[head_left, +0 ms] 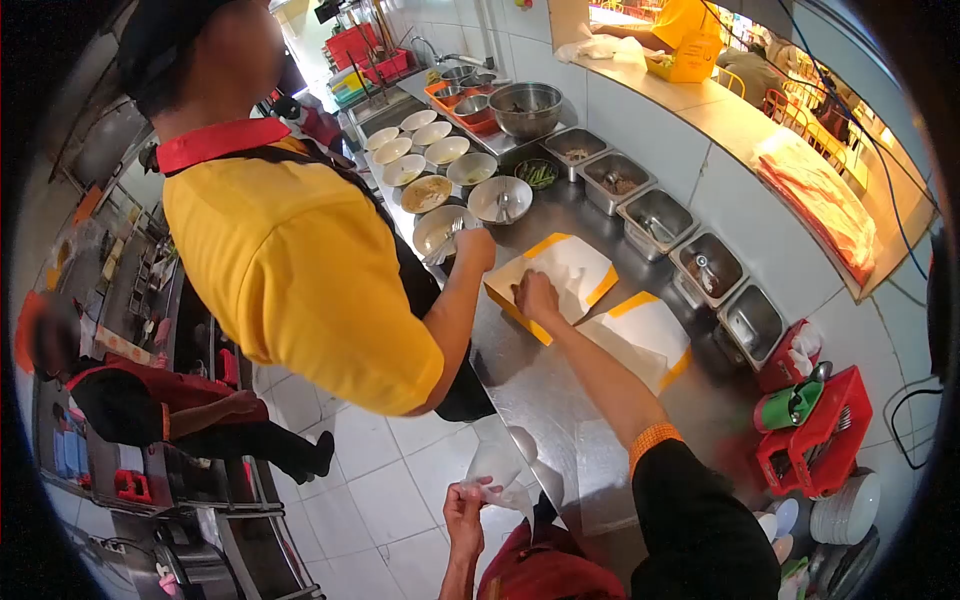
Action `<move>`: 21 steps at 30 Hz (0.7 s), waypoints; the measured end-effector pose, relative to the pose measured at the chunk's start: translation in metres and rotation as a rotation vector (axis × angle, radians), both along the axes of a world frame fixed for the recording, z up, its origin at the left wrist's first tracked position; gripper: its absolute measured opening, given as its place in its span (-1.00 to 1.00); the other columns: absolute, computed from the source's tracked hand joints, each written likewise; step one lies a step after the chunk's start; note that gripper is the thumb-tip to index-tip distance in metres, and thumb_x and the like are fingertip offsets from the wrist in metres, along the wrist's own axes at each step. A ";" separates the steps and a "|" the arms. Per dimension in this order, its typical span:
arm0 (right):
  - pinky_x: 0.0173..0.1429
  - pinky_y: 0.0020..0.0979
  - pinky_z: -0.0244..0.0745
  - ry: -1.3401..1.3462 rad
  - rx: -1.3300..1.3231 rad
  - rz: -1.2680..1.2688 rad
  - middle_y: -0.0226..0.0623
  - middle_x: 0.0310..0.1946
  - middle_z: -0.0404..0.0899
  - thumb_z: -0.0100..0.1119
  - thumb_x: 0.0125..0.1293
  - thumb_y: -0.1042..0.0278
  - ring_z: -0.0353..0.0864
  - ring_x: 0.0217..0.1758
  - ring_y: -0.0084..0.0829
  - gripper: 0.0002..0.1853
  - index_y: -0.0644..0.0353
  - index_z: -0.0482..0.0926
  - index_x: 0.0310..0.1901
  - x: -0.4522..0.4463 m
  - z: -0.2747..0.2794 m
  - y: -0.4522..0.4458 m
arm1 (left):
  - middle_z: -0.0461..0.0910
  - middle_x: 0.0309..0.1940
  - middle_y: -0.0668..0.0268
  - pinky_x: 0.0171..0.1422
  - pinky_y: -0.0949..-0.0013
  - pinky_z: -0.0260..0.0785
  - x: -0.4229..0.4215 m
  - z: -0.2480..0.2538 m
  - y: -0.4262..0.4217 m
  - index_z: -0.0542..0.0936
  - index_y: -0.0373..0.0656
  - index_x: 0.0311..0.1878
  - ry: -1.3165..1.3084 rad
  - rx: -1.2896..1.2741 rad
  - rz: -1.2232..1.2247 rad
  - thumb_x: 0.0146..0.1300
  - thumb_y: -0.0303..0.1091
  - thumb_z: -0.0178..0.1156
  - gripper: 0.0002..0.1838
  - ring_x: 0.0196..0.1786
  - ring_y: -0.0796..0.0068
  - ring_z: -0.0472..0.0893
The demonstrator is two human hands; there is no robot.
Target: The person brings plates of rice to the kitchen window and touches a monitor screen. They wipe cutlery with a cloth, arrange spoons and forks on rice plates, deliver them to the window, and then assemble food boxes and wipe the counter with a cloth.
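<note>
My left hand (465, 515) is low, near the table's front edge, with its fingers closed on a thin translucent sheet (495, 465). Across the steel table reaches my right hand (537, 297), its bunched fingers pointing down inside a white and yellow takeaway box (585, 260). A pale liner lies in that box; what the fingertips grip, if anything, is hidden. Beside it, nearer me, stands a second open box (648, 318) with a similar liner (625, 345). To the left, a co-worker's hand (474, 248) holds metal utensils over a white bowl (437, 230).
A co-worker in yellow (290, 270) stands close on the left. Several bowls (447, 150) cover the table's far end. Steel food pans (660, 222) line the wall. A red utensil basket (825, 440) and stacked plates (845, 510) stand right. Another person (150, 400) is behind.
</note>
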State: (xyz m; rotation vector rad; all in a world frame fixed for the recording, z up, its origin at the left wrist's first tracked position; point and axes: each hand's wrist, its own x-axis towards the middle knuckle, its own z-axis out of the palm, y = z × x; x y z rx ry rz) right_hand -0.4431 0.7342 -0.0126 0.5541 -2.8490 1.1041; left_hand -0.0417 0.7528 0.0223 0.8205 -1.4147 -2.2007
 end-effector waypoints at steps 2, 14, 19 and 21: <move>-0.11 -0.10 0.43 -0.111 0.018 0.095 0.01 -0.23 0.54 0.19 0.14 0.04 0.54 -0.15 -0.01 -0.62 0.26 0.50 -0.29 -0.003 0.004 -0.006 | 0.54 -0.12 0.07 -0.05 0.17 0.46 0.000 -0.001 -0.003 0.34 -0.19 -0.23 -0.002 0.019 0.030 0.32 -0.32 0.07 -0.84 -0.16 0.19 0.61; -0.17 -0.18 0.54 -0.318 -0.129 0.002 0.04 -0.32 0.59 0.05 0.22 0.22 0.64 -0.28 -0.10 -0.66 0.41 0.49 -0.19 -0.032 0.048 0.072 | 0.53 -0.14 0.12 -0.12 0.17 0.46 -0.005 -0.023 -0.006 0.38 -0.17 -0.20 -0.006 0.115 0.012 0.32 -0.32 0.06 -0.86 -0.23 0.24 0.60; -0.41 -0.32 0.52 -0.355 0.026 0.057 -0.10 -0.62 0.58 0.14 0.17 0.16 0.63 -0.57 -0.32 -0.61 0.45 0.53 -0.25 -0.036 0.030 0.113 | 0.53 -0.15 0.14 -0.11 0.18 0.46 -0.014 -0.030 -0.001 0.39 -0.18 -0.18 0.033 0.160 -0.010 0.33 -0.34 0.04 -0.87 -0.24 0.25 0.59; -0.31 -0.33 0.52 -0.493 -0.019 0.286 -0.09 -0.51 0.61 0.19 0.14 0.00 0.63 -0.46 -0.23 -0.51 0.33 0.55 -0.13 -0.021 0.047 0.115 | 0.53 -0.15 0.14 -0.11 0.18 0.46 -0.017 -0.030 0.001 0.39 -0.19 -0.17 0.027 0.179 -0.014 0.33 -0.34 0.04 -0.87 -0.24 0.25 0.59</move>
